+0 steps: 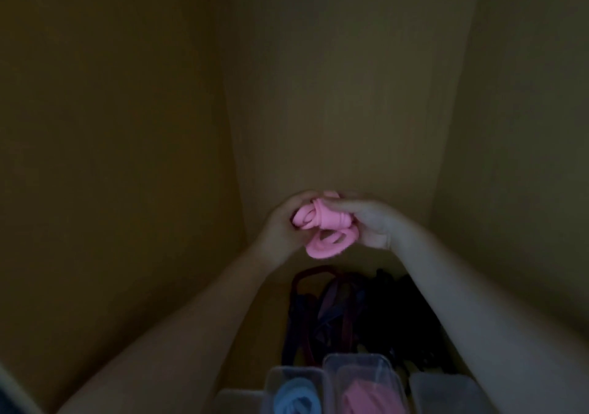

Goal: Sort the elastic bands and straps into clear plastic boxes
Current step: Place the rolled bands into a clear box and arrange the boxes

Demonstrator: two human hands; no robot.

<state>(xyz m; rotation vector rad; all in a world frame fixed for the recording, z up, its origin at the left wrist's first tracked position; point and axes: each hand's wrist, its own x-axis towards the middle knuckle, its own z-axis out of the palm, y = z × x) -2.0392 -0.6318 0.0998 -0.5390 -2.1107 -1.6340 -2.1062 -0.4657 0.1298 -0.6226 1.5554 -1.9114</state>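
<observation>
Both hands hold a bundle of pink elastic band (322, 225) up in front of a dim yellowish wall. My left hand (283, 225) grips its left side with curled fingers. My right hand (366, 222) pinches the rolled part from the right, and a loop hangs below. Under the hands lies a dark tangled pile of straps (347, 311). At the bottom edge stand clear plastic boxes: one holds a blue band (296, 397), another holds pink bands (369, 397).
Yellowish walls close in on the left, back and right, forming a narrow nook. Two more clear boxes (443, 394) flank the filled ones at the bottom edge. The light is very dim.
</observation>
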